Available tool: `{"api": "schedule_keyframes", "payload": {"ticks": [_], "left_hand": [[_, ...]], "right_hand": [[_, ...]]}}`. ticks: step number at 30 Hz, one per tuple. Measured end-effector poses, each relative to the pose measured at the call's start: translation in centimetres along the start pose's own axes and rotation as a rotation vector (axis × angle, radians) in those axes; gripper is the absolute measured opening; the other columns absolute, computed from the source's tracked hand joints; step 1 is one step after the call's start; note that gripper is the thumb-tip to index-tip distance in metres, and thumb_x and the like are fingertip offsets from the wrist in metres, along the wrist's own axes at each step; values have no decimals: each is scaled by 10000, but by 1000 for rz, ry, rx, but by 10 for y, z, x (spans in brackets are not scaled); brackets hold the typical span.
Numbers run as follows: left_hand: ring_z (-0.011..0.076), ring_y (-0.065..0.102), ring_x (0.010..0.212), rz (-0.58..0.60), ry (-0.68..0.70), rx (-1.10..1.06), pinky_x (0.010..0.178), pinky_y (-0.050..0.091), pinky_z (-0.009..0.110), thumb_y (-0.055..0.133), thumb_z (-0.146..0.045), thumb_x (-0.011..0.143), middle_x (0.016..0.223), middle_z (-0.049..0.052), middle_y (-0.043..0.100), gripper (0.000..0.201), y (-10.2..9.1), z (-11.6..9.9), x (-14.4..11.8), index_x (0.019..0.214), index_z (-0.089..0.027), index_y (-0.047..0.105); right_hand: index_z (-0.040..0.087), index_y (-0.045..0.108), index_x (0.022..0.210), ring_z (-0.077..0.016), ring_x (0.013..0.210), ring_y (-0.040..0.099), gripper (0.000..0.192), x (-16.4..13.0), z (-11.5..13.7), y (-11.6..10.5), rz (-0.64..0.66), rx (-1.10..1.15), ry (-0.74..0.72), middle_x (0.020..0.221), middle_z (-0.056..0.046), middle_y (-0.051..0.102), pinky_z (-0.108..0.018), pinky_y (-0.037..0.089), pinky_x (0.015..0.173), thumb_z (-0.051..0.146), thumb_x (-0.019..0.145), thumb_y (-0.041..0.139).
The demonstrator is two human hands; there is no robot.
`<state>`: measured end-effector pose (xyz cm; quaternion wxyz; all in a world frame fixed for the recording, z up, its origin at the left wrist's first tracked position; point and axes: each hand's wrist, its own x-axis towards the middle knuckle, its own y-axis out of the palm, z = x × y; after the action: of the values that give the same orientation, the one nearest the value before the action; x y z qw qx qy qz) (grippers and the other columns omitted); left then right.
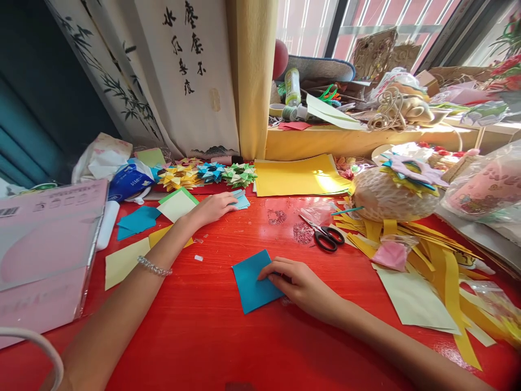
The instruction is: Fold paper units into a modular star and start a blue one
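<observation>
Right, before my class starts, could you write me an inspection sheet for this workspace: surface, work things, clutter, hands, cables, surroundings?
Surface: glossy red table, with a small white scrap.
Work things: blue square sheet lying on the table; small light blue papers farther back.
Clutter: black-handled scissors and yellow strips at right; large pink packet at left.
Hands: left hand at the light blue papers; right hand touching the blue sheet; grip unclear for both.
Cables: pale curved cord or tube at lower left; which, unclear.
Surroundings: crowded windowsill, barred window, yellow curtain.
</observation>
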<state>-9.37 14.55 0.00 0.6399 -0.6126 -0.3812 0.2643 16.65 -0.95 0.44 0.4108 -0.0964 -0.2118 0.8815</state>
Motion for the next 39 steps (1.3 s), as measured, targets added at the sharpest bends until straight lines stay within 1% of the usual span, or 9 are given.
{"api": "schedule_keyframes", "payload": {"ticks": [10, 14, 18, 21, 24, 29, 33, 37, 39], "left_hand": [[208, 520, 1073, 13, -2, 28, 912, 395, 311, 274, -240, 874, 1198, 53, 556, 376, -3, -6, -1, 1138, -187, 537], [224, 561, 1020, -7, -59, 65, 813, 452, 304, 291, -128, 835, 1292, 45, 479, 512, -6, -16, -6, 1332, -251, 294], [225, 612, 914, -38, -143, 165, 675, 489, 276, 282, -5, 768, 1255, 82, 512, 709, -23, -25, -5, 1393, -238, 40], [222, 555, 1036, -171, -95, 182, 757, 493, 303, 247, -10, 795, 1253, 97, 510, 599, -44, -44, -4, 1367, -179, 194], [177, 483, 1137, -279, 53, 121, 881, 459, 311, 219, -48, 842, 1266, 82, 499, 486, -53, -82, -14, 1298, -167, 335], [204, 488, 1144, -142, 337, 32, 944, 440, 357, 276, -164, 893, 1197, 113, 558, 374, -22, -143, -50, 1225, -177, 448], [204, 454, 1177, -165, 257, -46, 953, 436, 377, 280, -131, 885, 1243, 92, 524, 405, -2, -152, -67, 1250, -217, 432], [180, 381, 1232, -157, 212, -160, 1012, 373, 353, 303, -142, 881, 1310, 55, 456, 407, -4, -148, -70, 1259, -244, 416], [186, 343, 1253, -210, 113, -242, 1033, 341, 355, 364, -237, 881, 1334, 54, 419, 375, -10, -149, -71, 1253, -248, 409]], "right_hand": [[196, 608, 916, -67, 529, 463, 226, -1, 0, 1, -2, 11, 6, 806, -19, 512, -163, 389, 453, 194, 864, 388], [197, 609, 915, -76, 551, 477, 225, 0, -1, 0, -3, 28, 7, 810, -21, 529, -172, 397, 473, 198, 861, 391], [187, 604, 904, -115, 688, 513, 193, 2, -7, 0, -168, 109, 22, 821, -21, 559, -210, 441, 599, 213, 846, 422], [185, 553, 976, -109, 641, 522, 214, 6, -13, -2, -282, 352, 134, 856, -20, 538, -245, 489, 584, 291, 841, 425], [204, 516, 1041, -103, 666, 546, 259, 10, -17, -7, -371, 549, 145, 1027, -30, 515, -270, 523, 620, 317, 814, 462], [249, 435, 1176, -151, 831, 575, 400, 13, -18, -13, -379, 727, 114, 1136, -48, 532, -263, 521, 639, 266, 781, 495], [269, 360, 1251, -171, 854, 588, 452, 13, -18, -11, -398, 743, 153, 1129, -54, 546, -285, 524, 631, 325, 812, 456], [265, 272, 1309, -183, 825, 602, 570, 14, -21, -9, -402, 747, 159, 1054, -57, 581, -320, 517, 665, 364, 799, 507], [261, 232, 1323, -181, 828, 602, 611, 14, -22, -8, -412, 743, 108, 1017, -50, 600, -324, 501, 706, 330, 795, 531]]}}
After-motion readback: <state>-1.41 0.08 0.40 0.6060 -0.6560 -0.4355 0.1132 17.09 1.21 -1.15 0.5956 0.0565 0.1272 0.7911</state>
